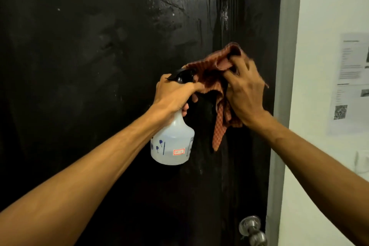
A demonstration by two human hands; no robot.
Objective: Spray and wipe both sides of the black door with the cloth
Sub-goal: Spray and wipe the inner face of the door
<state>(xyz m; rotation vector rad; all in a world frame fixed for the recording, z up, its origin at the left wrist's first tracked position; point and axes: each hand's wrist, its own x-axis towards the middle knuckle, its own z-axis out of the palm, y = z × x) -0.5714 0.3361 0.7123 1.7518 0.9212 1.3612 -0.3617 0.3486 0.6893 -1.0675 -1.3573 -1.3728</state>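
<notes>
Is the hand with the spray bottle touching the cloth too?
Touching. In the head view, the left hand gripping the spray bottle has its fingertips against the cloth.

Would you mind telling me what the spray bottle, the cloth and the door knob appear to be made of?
Spray bottle: translucent white plastic, probably; the liquid level shows through, and the trigger head is black.
Cloth: soft woven fabric with a reddish checked weave; it folds and hangs limp.
Door knob: brushed silver metal, judging by its dull sheen.

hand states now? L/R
Left hand: fingers curled round the spray bottle neck.
Right hand: gripping the cloth against the black door.
</notes>
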